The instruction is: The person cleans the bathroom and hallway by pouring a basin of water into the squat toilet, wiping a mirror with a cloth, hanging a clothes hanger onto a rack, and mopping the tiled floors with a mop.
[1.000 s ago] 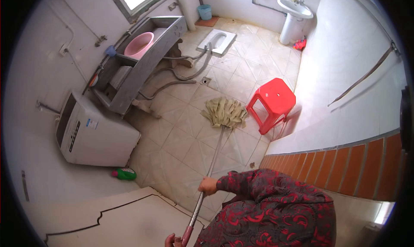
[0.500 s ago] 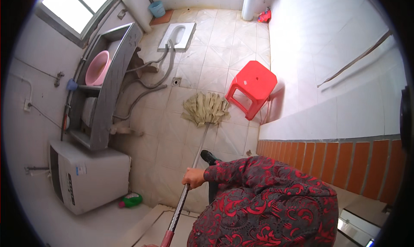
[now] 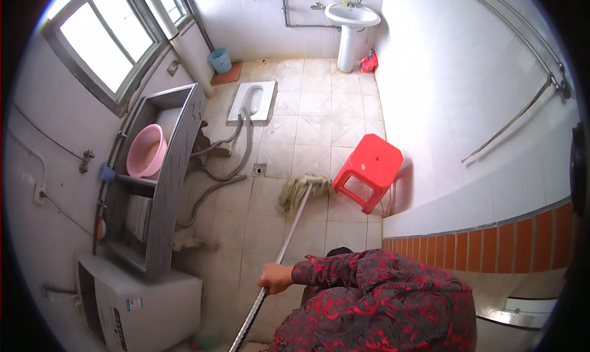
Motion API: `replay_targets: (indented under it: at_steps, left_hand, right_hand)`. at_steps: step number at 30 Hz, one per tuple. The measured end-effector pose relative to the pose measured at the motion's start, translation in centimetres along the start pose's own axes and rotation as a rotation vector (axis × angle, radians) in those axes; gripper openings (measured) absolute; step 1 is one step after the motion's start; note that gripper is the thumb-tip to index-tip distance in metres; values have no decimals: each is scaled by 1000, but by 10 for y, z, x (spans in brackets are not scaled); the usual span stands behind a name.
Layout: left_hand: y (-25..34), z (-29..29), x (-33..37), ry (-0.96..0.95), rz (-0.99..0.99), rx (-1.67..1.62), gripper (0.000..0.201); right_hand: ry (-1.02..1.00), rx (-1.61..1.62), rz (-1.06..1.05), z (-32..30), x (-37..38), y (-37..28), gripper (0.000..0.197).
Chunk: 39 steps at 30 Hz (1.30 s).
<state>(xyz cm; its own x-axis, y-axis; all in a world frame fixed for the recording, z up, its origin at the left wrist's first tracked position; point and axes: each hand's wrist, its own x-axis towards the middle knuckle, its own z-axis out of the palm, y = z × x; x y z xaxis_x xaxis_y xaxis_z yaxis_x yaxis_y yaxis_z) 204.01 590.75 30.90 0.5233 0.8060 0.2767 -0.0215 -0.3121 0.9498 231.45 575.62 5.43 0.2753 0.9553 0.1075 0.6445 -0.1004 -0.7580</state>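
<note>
- One mop (image 3: 292, 229) filled the middle of the head view: pale yellow-green strands (image 3: 292, 198) bunched on the tiled floor (image 3: 295, 146), a long metallic handle (image 3: 251, 318) slanting down and left past the lower edge.
- Its strands lay just beside a red plastic stool (image 3: 376, 158); whether they touched its near leg could not be told. A square floor drain (image 3: 259, 169) sat near them, up and to the left.
- The right hand (image 3: 276, 279) was closed around the handle, back of the hand uppermost. Its forearm, in a dark sleeve (image 3: 335, 271) with red swirls, reached leftward across the front of the body.
- The left hand was out of sight, so its state could not be told.
- Leftward, grey hoses (image 3: 248, 140) and a grey sink trough (image 3: 166, 211) bounded the floor, with a white washing machine (image 3: 157, 309) nearer the person.
- Rightward, the stool stood near the white wall (image 3: 442, 106); ahead, tiles ran on between a squat toilet (image 3: 253, 101) and that wall, toward a pedestal washbasin (image 3: 352, 15).
</note>
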Motion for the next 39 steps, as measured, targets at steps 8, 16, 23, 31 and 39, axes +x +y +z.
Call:
replay_targets:
  at_steps: [8,16,23,31,39]
  left_hand:
    - [-67,67,86,-104,-65,-457,33]
    - [-66,248,179,-241,-73,-525,41]
    - [-32,395,265,-428,-57,-522,40]
    - [8,498,312,-725,18,-621,46]
    - [48,569,357,-1229,131,-1058,66]
  right_hand:
    - [175,-256,70,-113,42,58,18]
    - [384,-181,90,-198,73,164,23]
    - [572,-114,199,-339,83,231,23]
    - [856,-88,381,-471,70,249,22]
    - [1172,220,235,-503,-32,366,23]
